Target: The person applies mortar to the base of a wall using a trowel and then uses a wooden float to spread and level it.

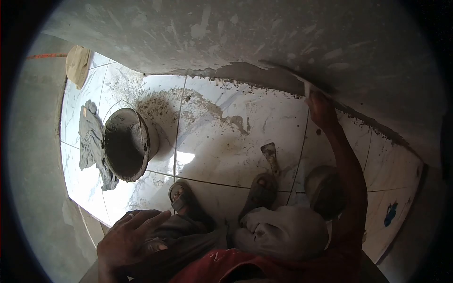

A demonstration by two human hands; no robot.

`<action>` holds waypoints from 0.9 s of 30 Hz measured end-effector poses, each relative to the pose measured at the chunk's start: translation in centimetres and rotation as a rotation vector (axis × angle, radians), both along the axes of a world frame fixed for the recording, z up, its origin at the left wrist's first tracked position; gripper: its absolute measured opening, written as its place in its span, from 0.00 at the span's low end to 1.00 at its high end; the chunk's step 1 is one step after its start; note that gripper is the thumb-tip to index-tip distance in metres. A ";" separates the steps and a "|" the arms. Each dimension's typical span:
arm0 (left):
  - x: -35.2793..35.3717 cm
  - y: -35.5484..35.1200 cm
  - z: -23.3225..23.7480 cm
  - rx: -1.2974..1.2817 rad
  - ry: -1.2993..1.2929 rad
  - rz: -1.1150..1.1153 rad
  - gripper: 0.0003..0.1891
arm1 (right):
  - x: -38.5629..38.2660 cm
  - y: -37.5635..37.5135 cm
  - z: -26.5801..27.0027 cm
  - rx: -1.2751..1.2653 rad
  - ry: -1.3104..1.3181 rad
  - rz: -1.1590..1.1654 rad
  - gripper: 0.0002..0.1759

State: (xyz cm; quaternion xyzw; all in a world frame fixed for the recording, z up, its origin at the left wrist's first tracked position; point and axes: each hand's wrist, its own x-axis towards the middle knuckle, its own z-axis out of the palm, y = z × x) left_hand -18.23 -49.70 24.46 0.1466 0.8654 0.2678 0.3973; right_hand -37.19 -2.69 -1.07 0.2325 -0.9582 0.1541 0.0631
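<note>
My right hand point(323, 112) reaches out to the wall and is closed round the handle of a plastering trowel point(307, 88). The trowel's blade is seen nearly edge-on, against the low part of the grey wall point(226, 35), by a darker, wet-looking strip of plaster point(257, 75) along its base. My left hand point(134, 238) lies over my left knee with its fingers spread, holding nothing. On the tiles before my feet lies a scraper point(269, 155) with a smeared blade.
A bucket point(150, 141) with grey residue and a wire handle stands at left beside a crumpled grey cloth point(89, 134). Mortar spatters cover the marble-patterned tiles point(207, 160). A dark round container point(321, 181) stands by my right arm. A beige bundle point(78, 66) lies far left.
</note>
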 end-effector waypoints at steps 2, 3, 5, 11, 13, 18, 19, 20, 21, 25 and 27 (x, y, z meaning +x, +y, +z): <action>0.0 0.1 0.1 0.021 0.011 0.007 0.33 | 0.5 0.1 -0.1 -0.010 0.048 -0.027 0.05; -0.2 0.3 0.3 -0.018 0.000 -0.004 0.33 | 0.8 0.1 -1.0 0.003 0.027 0.026 0.05; -0.3 0.4 0.4 -0.053 -0.001 -0.020 0.33 | 1.0 0.3 -3.2 0.020 0.017 0.073 0.06; 0.0 0.6 0.2 -0.016 0.056 -0.045 0.32 | -0.3 2.5 -10.1 0.096 -0.119 0.039 0.11; -0.1 0.7 0.5 -0.062 0.031 -0.029 0.32 | -0.6 2.1 -6.6 0.181 -0.164 -0.037 0.12; 0.1 0.0 0.0 -0.013 0.014 -0.003 0.32 | 1.1 4.5 -4.9 0.121 -0.157 -0.067 0.11; -0.1 0.1 0.0 -0.015 0.014 -0.009 0.33 | 1.3 4.9 -5.0 0.133 -0.184 -0.048 0.11; -0.3 0.1 0.0 -0.016 0.022 -0.008 0.33 | 1.4 5.1 -5.7 0.132 -0.176 -0.048 0.11; -0.3 0.3 0.1 -0.022 0.026 -0.031 0.33 | 1.6 5.1 -6.8 0.255 -0.162 -0.006 0.12; 0.0 0.2 -0.2 -0.002 0.021 -0.039 0.34 | 0.6 4.0 -10.2 0.225 -0.073 -0.038 0.10; -0.1 0.3 0.0 -0.038 0.013 -0.046 0.34 | -0.5 2.4 -8.5 0.224 -0.124 -0.037 0.10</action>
